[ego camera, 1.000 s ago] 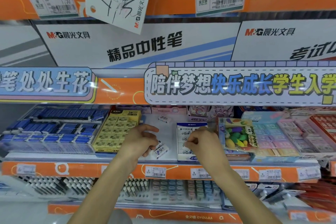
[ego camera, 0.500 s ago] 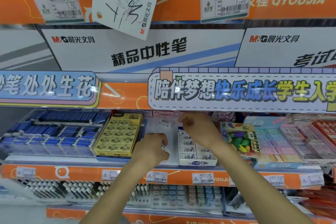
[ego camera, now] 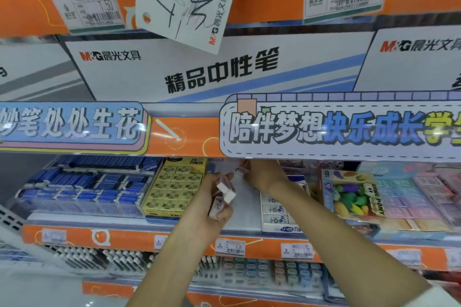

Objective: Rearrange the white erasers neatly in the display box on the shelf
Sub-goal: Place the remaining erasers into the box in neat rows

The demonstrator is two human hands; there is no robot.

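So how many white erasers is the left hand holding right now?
3 can be made out in the left hand: two bare white ends stacked near the thumb, and one printed sleeve below them. The palm may hide more.

Two hands are in view: the left hand [ego camera: 214, 203] grips a small bunch of white erasers [ego camera: 225, 192], about three, though the exact number is hard to tell, and the right hand [ego camera: 262, 173] pinches one more eraser [ego camera: 240, 171]. One display box [ego camera: 279, 215] shows three rows of white erasers on its visible side. One yellow box of erasers [ego camera: 174, 187] stands to the left. Four price tags [ego camera: 230, 247] show clearly on the orange shelf edges.
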